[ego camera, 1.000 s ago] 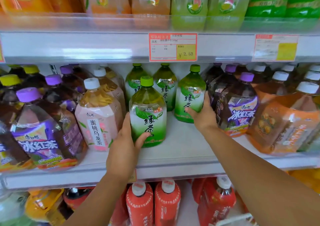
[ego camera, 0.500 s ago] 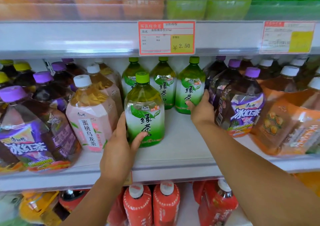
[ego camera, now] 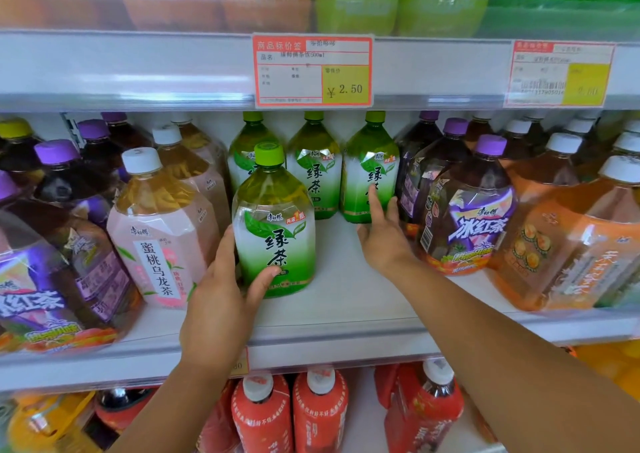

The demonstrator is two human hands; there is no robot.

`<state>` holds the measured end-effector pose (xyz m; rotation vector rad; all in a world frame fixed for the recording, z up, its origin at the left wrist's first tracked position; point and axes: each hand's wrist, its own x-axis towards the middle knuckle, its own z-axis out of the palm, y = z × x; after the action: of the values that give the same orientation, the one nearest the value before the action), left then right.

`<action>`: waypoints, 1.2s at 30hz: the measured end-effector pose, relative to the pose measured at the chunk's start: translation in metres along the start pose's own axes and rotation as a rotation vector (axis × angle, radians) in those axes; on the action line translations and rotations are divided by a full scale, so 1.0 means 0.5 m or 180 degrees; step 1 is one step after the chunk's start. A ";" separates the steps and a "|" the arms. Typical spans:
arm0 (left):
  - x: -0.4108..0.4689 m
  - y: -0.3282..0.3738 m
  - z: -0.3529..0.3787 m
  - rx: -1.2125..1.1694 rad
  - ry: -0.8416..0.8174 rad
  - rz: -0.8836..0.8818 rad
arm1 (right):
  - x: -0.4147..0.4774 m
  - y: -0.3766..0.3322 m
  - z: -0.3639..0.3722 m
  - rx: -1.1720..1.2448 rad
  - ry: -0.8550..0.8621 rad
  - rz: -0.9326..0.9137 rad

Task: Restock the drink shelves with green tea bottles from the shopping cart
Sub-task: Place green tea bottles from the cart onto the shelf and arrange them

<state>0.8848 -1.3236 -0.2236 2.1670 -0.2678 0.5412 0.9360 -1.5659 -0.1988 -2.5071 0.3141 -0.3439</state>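
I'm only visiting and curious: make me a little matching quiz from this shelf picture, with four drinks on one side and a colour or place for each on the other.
Column one:
1. front green tea bottle
2. peach oolong bottle
3. iced black tea bottle
4. red bottles

Column two:
A. purple cap
B. on the shelf below
C. gripped by the left hand
D. white cap, pink label

Pairs: 1-C, 2-D, 3-A, 4-B.

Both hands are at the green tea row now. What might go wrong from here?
The right hand has straight fingers on the rear green tea bottle; a hard push may tip it into the purple-capped bottle beside it.
The left hand grips the front green tea bottle close to the pink tea bottle; sliding it sideways may knock that one.
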 end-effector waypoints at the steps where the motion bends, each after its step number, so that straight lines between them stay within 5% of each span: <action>1: 0.000 -0.001 0.001 0.0010 0.0010 0.0003 | 0.006 -0.001 0.001 -0.0030 -0.0006 0.0019; 9: 0.001 -0.011 0.005 0.0051 0.0051 0.0041 | 0.045 -0.007 0.047 0.0101 0.0245 0.0069; 14: 0.001 -0.009 0.003 0.0065 0.0041 0.0092 | 0.014 -0.004 0.003 0.0241 -0.0178 0.0072; 17: -0.002 -0.004 -0.001 0.0185 0.0011 0.0087 | -0.044 -0.015 -0.015 0.0980 -0.0190 -0.0248; 22: -0.015 0.004 -0.025 0.0224 -0.0210 0.0242 | -0.135 -0.074 0.014 0.1963 -0.1042 -0.0929; 28: -0.084 -0.063 -0.107 0.1183 0.0470 0.0990 | -0.097 -0.118 0.071 0.1837 -0.0271 -0.0935; 36: -0.095 -0.165 -0.108 0.1386 0.0380 0.1315 | -0.007 -0.185 0.142 0.1673 0.0385 -0.0659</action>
<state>0.8582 -1.2309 -0.2751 2.4953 -0.5833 1.0379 0.9684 -1.4541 -0.2026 -2.0053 0.0020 -0.5798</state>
